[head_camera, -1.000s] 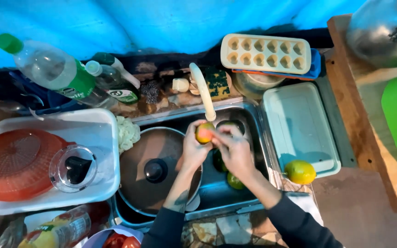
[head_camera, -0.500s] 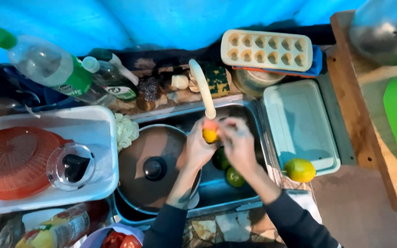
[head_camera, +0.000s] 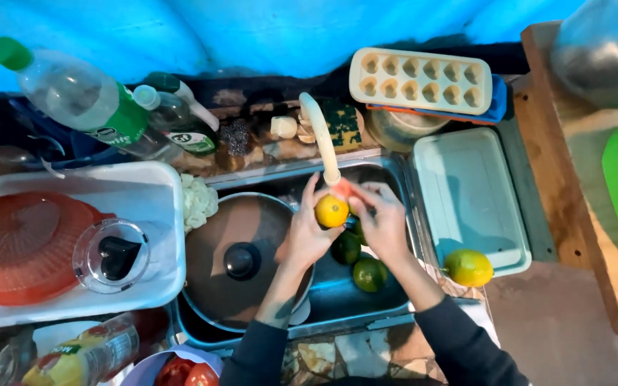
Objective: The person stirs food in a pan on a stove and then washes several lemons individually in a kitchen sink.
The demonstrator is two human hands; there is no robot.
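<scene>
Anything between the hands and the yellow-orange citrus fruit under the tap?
Nothing visible. Left hand and right hand both touch the round yellow-orange citrus fruit directly, just below the cream tap spout.

At the frame's centre, the left hand [head_camera: 307, 236] and right hand [head_camera: 380, 221] cup a yellow citrus fruit [head_camera: 331, 211] beneath the pale tap spout [head_camera: 321, 136]. Green limes [head_camera: 370, 274] lie in the sink [head_camera: 337, 300] just below; another lemon [head_camera: 468, 267] rests at right.

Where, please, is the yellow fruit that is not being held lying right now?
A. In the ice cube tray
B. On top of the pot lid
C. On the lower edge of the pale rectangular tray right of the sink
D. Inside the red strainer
C: the loose yellow fruit sits on the lower rim of the pale tray, right of the sink, away from both hands.
</scene>
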